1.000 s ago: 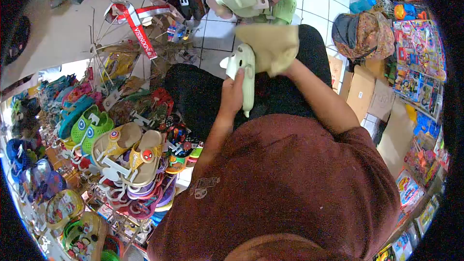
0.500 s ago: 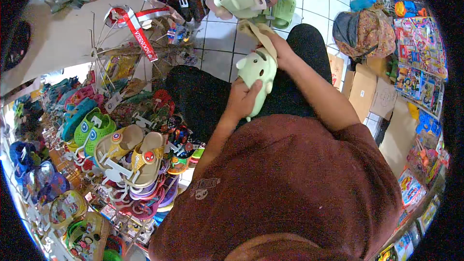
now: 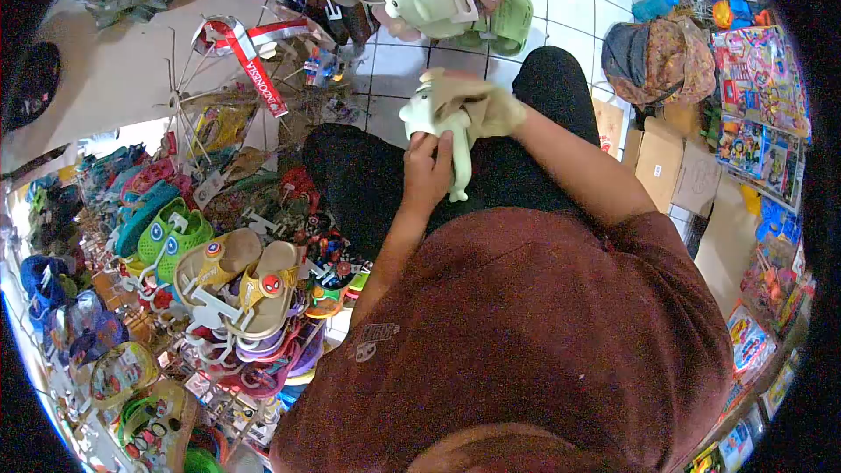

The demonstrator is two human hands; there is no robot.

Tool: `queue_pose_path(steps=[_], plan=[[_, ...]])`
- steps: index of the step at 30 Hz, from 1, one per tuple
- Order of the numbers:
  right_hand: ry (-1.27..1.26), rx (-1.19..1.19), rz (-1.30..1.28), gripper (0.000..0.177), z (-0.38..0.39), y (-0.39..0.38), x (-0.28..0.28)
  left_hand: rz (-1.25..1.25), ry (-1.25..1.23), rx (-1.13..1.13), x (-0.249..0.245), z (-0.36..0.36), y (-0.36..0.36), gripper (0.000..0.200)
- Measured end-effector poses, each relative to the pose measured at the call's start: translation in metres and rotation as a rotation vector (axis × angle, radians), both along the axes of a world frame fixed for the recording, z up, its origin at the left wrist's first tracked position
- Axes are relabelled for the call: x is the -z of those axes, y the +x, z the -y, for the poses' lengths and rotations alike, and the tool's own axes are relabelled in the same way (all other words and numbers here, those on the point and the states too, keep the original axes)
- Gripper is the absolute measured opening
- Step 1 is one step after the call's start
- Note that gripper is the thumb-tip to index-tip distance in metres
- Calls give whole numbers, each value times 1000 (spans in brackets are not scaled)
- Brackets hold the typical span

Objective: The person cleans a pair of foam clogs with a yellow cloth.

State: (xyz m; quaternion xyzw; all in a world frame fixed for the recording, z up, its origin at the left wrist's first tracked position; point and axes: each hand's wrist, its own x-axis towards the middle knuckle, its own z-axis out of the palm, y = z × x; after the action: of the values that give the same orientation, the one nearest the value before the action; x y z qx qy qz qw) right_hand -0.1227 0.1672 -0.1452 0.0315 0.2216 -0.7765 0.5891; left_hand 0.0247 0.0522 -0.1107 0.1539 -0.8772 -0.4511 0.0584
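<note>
My left hand (image 3: 427, 172) grips a pale green slipper (image 3: 462, 165) with an animal face, holding it above my lap with its narrow end pointing toward me. A beige cloth (image 3: 491, 114) is draped over my right hand, hiding its fingers; only the wrist side of my right hand (image 3: 527, 125) shows. The cloth lies against the face end of the slipper and covers part of it. Some blur softens the cloth and that end.
Pale green clogs (image 3: 429, 0) hang just beyond my hands. On the left stands a crowded rack with beige sandals (image 3: 263, 289) and green clogs (image 3: 173, 236). A patterned backpack (image 3: 661, 61), cardboard boxes (image 3: 657, 162) and packaged toys (image 3: 762, 79) line the right side.
The slipper has shifted left and turned in my left hand. The cloth has come across its face end and now covers my right hand, which showed more plainly before.
</note>
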Motion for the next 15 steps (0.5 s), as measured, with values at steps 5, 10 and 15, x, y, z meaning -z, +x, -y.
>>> queue_pose_path(steps=[5, 10, 15], plan=[[-44, 81, -941, 67, 2, -6, 40, -174, -18, -78, -14, -10, -1, 28], [374, 202, -1504, 55, -5, -21, -17, -303, -71, -159, -11, 3, 8, 27], [743, 130, -2332, 50, -18, -20, -69, -221, 475, -481, 6, 16, 0, 16]])
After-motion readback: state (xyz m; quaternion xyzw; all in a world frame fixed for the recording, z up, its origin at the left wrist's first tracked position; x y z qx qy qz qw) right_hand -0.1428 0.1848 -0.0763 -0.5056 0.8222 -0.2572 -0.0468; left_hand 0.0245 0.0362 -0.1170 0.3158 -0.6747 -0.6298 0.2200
